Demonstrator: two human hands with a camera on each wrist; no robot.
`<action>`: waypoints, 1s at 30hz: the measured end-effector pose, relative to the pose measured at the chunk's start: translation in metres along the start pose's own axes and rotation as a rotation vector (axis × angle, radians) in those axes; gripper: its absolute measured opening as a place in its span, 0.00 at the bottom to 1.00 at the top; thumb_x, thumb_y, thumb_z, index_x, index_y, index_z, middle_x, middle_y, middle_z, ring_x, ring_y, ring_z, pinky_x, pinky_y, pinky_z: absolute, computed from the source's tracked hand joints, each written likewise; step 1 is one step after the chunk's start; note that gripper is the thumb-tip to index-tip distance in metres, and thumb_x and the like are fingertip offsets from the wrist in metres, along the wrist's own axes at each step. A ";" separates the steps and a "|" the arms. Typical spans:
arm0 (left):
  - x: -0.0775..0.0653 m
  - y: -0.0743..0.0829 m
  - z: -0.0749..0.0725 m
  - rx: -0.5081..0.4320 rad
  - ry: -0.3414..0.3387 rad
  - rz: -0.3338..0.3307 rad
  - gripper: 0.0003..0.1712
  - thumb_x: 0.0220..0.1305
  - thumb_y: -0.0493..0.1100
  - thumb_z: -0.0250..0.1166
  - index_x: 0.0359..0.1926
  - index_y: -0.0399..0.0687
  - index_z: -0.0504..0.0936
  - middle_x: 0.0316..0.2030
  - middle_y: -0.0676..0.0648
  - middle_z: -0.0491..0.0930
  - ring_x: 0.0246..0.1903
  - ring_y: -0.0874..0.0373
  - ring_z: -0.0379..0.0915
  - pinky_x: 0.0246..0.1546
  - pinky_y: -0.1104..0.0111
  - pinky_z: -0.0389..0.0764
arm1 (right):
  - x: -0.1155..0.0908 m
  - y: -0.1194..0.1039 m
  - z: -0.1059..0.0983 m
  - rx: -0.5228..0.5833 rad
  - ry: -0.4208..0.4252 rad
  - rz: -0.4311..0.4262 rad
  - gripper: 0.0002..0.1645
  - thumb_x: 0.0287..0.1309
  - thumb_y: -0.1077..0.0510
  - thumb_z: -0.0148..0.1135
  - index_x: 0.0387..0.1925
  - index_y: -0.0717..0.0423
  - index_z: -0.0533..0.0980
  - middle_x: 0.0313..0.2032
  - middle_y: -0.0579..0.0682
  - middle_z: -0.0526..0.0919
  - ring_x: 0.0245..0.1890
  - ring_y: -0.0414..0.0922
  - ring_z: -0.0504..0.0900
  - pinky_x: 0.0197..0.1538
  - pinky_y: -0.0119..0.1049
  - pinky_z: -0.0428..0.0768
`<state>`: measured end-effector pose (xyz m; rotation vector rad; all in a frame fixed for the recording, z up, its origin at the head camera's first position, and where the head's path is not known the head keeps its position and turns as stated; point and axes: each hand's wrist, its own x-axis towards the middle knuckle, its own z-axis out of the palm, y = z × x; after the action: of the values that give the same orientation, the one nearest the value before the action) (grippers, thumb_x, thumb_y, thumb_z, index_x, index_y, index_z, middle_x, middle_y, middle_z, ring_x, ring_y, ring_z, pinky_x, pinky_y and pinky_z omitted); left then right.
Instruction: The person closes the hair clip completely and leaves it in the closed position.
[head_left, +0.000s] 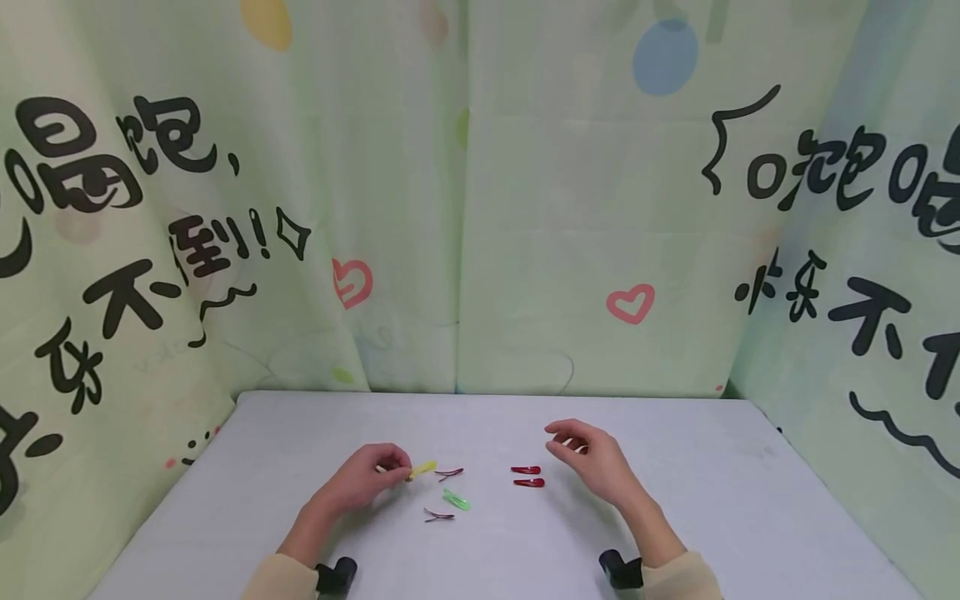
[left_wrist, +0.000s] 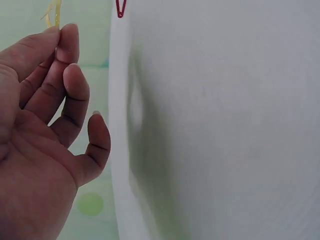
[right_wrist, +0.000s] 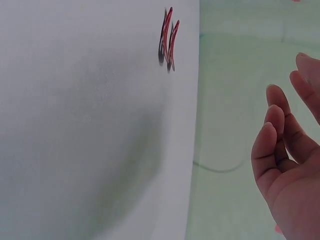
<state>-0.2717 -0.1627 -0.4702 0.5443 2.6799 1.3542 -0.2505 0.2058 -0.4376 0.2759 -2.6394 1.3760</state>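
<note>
Between thumb and forefinger, my left hand (head_left: pixel 369 477) pinches a yellow hair clip (head_left: pixel 423 469) by one end; in the left wrist view the clip (left_wrist: pixel 57 14) is partly cut off at the top. Just right of it lies a dark red hair clip (head_left: pixel 450 474) with its arms spread. Below are a green hair clip (head_left: pixel 456 500) and another spread dark red clip (head_left: pixel 439 516). My right hand (head_left: pixel 588 458) hovers with loosely bent fingers and holds nothing. Left of it, two red hair clips (head_left: pixel 528 482) lie side by side, seen also as red clips (right_wrist: pixel 169 40) in the right wrist view.
A white-covered table (head_left: pixel 675 467) carries all the clips. Behind and at both sides hangs a pale green printed curtain (head_left: pixel 540 250), meeting the table's far edge. Black wrist mounts (head_left: pixel 337 575) sit at both sleeves.
</note>
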 end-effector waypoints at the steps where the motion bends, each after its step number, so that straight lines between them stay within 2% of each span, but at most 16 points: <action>1: -0.001 0.002 0.000 -0.009 0.008 -0.003 0.02 0.67 0.37 0.67 0.36 0.45 0.82 0.31 0.53 0.81 0.33 0.56 0.73 0.35 0.62 0.75 | 0.000 -0.001 0.000 0.007 -0.001 -0.003 0.16 0.63 0.58 0.69 0.52 0.55 0.82 0.38 0.46 0.81 0.38 0.45 0.76 0.38 0.35 0.78; 7: -0.006 0.015 0.000 -0.057 0.075 -0.014 0.02 0.66 0.38 0.69 0.37 0.45 0.83 0.31 0.53 0.82 0.34 0.56 0.74 0.38 0.64 0.76 | -0.003 -0.012 0.001 0.038 -0.006 -0.021 0.15 0.63 0.59 0.69 0.51 0.53 0.82 0.38 0.46 0.81 0.37 0.45 0.77 0.39 0.35 0.78; 13: -0.009 0.024 0.004 -0.144 0.135 0.002 0.03 0.66 0.37 0.69 0.39 0.43 0.83 0.32 0.52 0.83 0.34 0.54 0.75 0.35 0.66 0.77 | -0.008 -0.024 0.003 0.048 -0.021 -0.047 0.15 0.63 0.59 0.69 0.51 0.53 0.82 0.38 0.45 0.82 0.37 0.44 0.77 0.41 0.35 0.78; 18: -0.013 0.031 0.011 -0.192 0.162 0.056 0.02 0.66 0.37 0.68 0.38 0.43 0.83 0.33 0.51 0.82 0.34 0.56 0.77 0.37 0.67 0.76 | -0.012 -0.032 0.005 0.075 -0.039 -0.080 0.13 0.64 0.59 0.69 0.50 0.52 0.82 0.37 0.44 0.83 0.37 0.44 0.77 0.42 0.34 0.77; 27: -0.015 0.048 0.021 -0.204 0.190 0.092 0.03 0.65 0.36 0.69 0.39 0.43 0.83 0.33 0.52 0.81 0.35 0.55 0.75 0.38 0.68 0.75 | -0.020 -0.042 0.016 0.109 -0.082 -0.138 0.12 0.64 0.57 0.69 0.49 0.51 0.82 0.37 0.44 0.83 0.34 0.45 0.79 0.40 0.35 0.78; 30: -0.016 0.053 0.024 -0.218 0.187 0.117 0.03 0.65 0.37 0.69 0.39 0.44 0.83 0.33 0.52 0.81 0.34 0.56 0.75 0.37 0.69 0.75 | -0.023 -0.047 0.021 0.160 -0.113 -0.149 0.13 0.64 0.57 0.69 0.50 0.54 0.82 0.37 0.47 0.82 0.34 0.48 0.79 0.39 0.36 0.82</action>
<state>-0.2365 -0.1209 -0.4440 0.5850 2.6255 1.7862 -0.2179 0.1642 -0.4177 0.5736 -2.5373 1.5657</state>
